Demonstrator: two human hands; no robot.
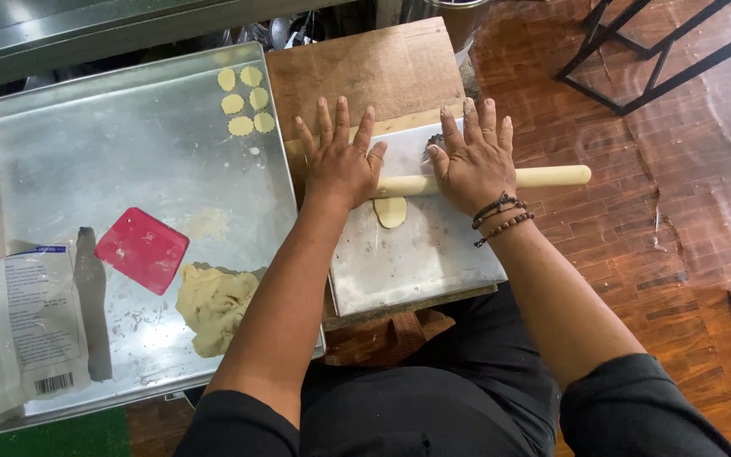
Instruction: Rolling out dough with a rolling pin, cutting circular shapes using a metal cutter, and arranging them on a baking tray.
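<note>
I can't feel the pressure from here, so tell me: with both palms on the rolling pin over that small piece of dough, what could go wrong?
1. The dough piece is small; with the left hand and right hand pressing the rolling pin, it may roll too thin or stick.
2. The steel sheet lies loose on the wooden board and overhangs its near edge, so it might slide.

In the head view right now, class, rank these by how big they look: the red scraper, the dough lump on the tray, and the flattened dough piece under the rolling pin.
1. dough lump, largest.
2. red scraper, a little smaller in area.
3. flattened dough piece, clearly smallest, though the rolling pin partly hides it.
</note>
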